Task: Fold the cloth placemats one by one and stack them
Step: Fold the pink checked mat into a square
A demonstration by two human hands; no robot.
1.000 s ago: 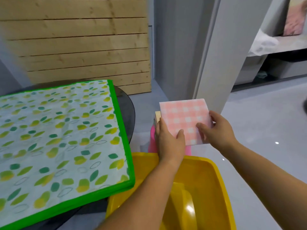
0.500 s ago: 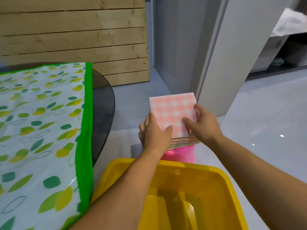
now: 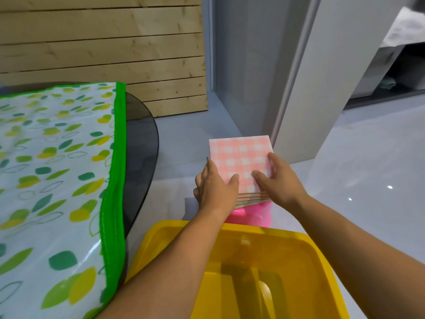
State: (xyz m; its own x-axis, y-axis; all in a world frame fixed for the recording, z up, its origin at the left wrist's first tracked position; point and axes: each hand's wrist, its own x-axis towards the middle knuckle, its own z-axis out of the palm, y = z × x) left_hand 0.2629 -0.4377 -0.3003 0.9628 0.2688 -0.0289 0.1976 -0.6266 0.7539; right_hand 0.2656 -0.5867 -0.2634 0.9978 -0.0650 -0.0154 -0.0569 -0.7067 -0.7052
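Spread over the dark table (image 3: 142, 139) at left of frame: leaf-print cloth (image 3: 57, 169). At centre, pinching with left hand (image 3: 213, 187) the left edge of folded pink checked placemat (image 3: 241, 155), thumb on top. Lying already on the stack (image 3: 251, 200) upon pink stool (image 3: 250, 215). Pinching likewise with right hand (image 3: 279, 184). Probably stacking step; next, need to square edges, then release gently.
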